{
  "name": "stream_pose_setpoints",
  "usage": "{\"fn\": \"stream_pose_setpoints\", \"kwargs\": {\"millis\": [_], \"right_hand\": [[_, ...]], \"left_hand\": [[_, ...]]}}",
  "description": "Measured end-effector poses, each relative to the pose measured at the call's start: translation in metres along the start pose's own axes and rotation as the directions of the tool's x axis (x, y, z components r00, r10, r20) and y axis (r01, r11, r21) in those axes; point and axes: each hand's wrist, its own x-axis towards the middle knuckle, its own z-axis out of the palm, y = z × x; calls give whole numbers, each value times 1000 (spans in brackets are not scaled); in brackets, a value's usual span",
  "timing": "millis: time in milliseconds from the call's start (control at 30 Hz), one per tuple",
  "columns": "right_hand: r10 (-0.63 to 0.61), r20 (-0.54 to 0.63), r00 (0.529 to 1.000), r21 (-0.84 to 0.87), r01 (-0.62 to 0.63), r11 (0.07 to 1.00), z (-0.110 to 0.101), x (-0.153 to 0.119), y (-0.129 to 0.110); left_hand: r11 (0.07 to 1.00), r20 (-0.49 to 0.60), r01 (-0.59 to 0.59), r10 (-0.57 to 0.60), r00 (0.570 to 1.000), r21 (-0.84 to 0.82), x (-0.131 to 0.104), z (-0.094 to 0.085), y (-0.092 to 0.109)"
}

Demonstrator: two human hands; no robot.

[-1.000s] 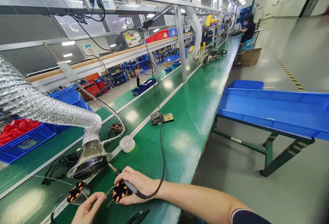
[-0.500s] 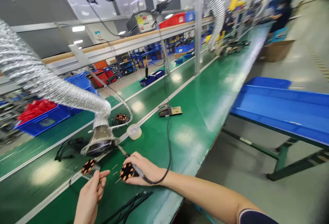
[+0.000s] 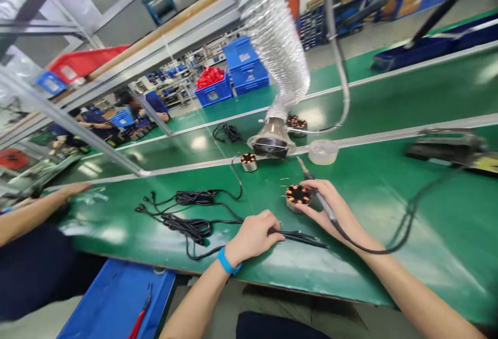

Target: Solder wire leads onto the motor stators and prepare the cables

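My left hand (image 3: 254,234), a blue band at its wrist, pinches a bundle of black cables (image 3: 305,238) by the table's near edge. In my right hand (image 3: 334,206) lies a soldering iron (image 3: 326,207), its tip pointing away to the upper left. The thumb and fingers of that hand also rest around a round motor stator (image 3: 298,197) with copper windings, which stands on the green table. Thin wire ends stick out on the stator's left side. A smaller wound stator (image 3: 248,161) with a black cable stands farther back.
A fume hood (image 3: 272,139) on a silver duct hangs behind the stators, beside a clear tape roll (image 3: 323,151). Coiled black cables (image 3: 190,227) lie left. A soldering-iron stand (image 3: 443,147) is at right. A co-worker's arm (image 3: 42,206) reaches in at left, above a blue tray (image 3: 116,297) holding red-handled pliers.
The view has swung left. My left hand has moved from near the smaller stator to the black cables and closed on them. My right hand still holds the soldering iron at the stator.
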Motion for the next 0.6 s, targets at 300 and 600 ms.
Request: {"fn": "stream_pose_setpoints", "kwargs": {"millis": [300,600], "right_hand": [[-17,58,998,-15,18,1000,1,11,12],[-24,128,991,-49,30,998,-4,14,14]], "left_hand": [[998,-66,-65,65,996,0,8,-27,-1],[986,87,-132,141,986,-97,5,-27,-4]]}}
